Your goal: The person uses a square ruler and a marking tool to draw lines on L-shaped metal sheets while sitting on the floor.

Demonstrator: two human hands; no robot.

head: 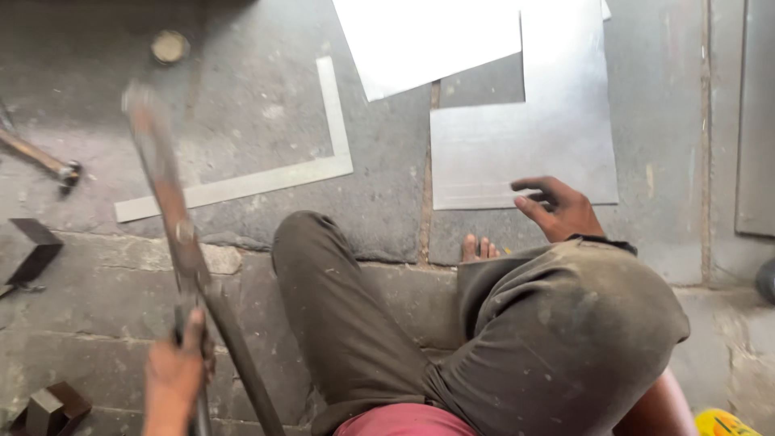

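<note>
while the person sits on the stone floor (387, 178) with both knees bent, a pair of long metal shears (169, 210) is held in the left hand (179, 367), at lower left of the view. the fingers of that hand are wrapped tight around the lower handles, thumb up along the grip; the rusty blades are raised and blurred, and are seen slanting up toward the upper left. the right hand (557, 208) is shown at the near edge of a notched sheet of grey metal (533, 149), which lies flat on the floor ahead of the right knee. its fingers are curled and slightly apart, with the fingertips at the sheet's lower edge; whether the edge is actually pinched cannot be told. bare toes (479, 248) are seen just below that sheet. a second, brighter sheet (428, 36) lies beyond it at the top, overlapping it. an l-shaped metal strip (323, 165) lies to the left of the sheets, well apart from both hands. a hammer (48, 165) rests at the left edge, a small round lid (169, 47) at upper left, and dark angle pieces (36, 250) lie at the left edge, near the bottom.
</note>
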